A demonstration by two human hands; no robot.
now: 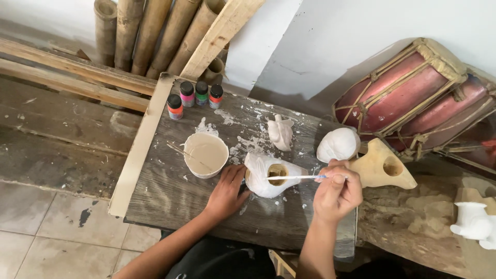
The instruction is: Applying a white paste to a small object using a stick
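The right hand [337, 192] pinches a thin paintbrush [297, 177] between closed fingers, pen-fashion, with the handle lying almost level and the tip reaching left to the round hole in the carving [268, 175]. The low angle seems to suit working around the hole's edge. The left hand [227, 192] presses curled fingers against the near left side of this white-coated carving, apparently to steady it on the worn wooden board [170, 191].

Just left of the carving stands a bowl [206, 154] of pale paint with a stick resting in it, close enough for dipping. Beyond it, at the board's far edge, four small paint bottles [195, 97] stand in a row. A small white figure [280, 132] lies far of the carving, a rounded white piece [338, 144] to its right, and a bare wooden carving [382, 166] beside the right hand. Two reddish drums [413, 95] lean at far right.
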